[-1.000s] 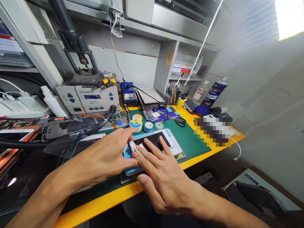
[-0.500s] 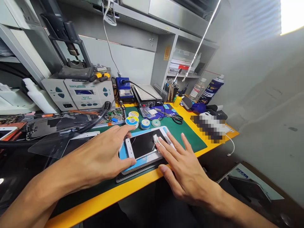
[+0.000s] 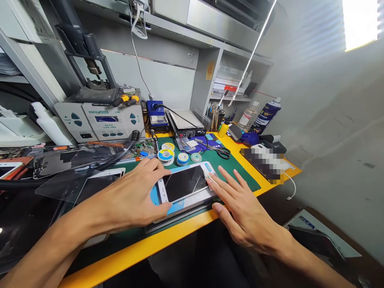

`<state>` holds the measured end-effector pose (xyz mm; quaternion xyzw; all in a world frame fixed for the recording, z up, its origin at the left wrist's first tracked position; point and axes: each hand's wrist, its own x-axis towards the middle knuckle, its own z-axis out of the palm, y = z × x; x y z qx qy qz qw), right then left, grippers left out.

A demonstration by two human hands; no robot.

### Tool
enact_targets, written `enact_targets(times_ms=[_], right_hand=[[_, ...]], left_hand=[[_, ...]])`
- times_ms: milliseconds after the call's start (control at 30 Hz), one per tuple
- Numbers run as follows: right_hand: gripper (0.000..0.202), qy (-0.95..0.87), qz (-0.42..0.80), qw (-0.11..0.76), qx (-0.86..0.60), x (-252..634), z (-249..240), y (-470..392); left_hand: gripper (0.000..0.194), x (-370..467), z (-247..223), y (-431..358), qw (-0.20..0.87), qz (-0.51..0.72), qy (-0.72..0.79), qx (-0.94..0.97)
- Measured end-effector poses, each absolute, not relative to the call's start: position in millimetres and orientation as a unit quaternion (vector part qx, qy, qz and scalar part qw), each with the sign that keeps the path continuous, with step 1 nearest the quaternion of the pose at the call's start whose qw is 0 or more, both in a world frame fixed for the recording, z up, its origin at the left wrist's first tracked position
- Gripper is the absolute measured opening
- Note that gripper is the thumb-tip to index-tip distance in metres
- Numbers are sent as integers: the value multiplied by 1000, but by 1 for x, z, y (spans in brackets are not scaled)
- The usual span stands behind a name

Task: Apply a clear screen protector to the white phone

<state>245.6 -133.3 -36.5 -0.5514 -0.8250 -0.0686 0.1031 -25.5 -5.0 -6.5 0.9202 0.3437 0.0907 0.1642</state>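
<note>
A white-framed phone [image 3: 186, 184] with a dark screen lies on a blue-and-white box [image 3: 192, 203]. My left hand [image 3: 141, 192] is shut on the phone's left end, with the thumb at the near edge and fingers at the far edge. At the screen's right end is a folded white wipe [image 3: 207, 173]. My right hand [image 3: 240, 204] holds this wipe under its front fingertips, pressed to the phone; its other fingers are apart and the thumb is free. Beneath the box, a perforated grey stand [image 3: 177, 218] rests on the green mat [image 3: 250, 182].
Solder spools [image 3: 166, 155] and black scissors [image 3: 222, 153] lie behind the phone. A rework station [image 3: 105, 120] stands at the back left, with a clear plastic sheet [image 3: 60, 191] in front. Bottles and a spray can [image 3: 267, 115] are at the right. The yellow table edge [image 3: 144, 246] is nearest me.
My right hand has slid the wipe rightward along the screen to its right end. My left hand stays on the phone's left end. The whole view has shifted slightly.
</note>
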Motion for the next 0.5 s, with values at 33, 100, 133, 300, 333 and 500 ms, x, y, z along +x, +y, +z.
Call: enact_targets(times_ms=[33,100,133,300,333,500], right_hand=[[54,-826,-70,102,-550,245,-36,-132],[55,-828,-71,97,-548,243,-36,-129],[55,-827,-70,95,-549,242,-36,-126],[56,-819,-52,97,-564,237,-32,-108],[56,-818,-49,98,-565,236,-32,-104],[57,-819,-36,112,-562,234,-29,-91]], left_hand=[[46,-25,-5,-5,172,86,341,920],[38,-25,-2,-4,185,78,338,919],[35,-25,-1,-3,191,75,339,918],[30,-24,3,-4,222,64,351,907],[30,-24,3,-5,225,63,352,906],[40,-22,3,-6,209,75,351,910]])
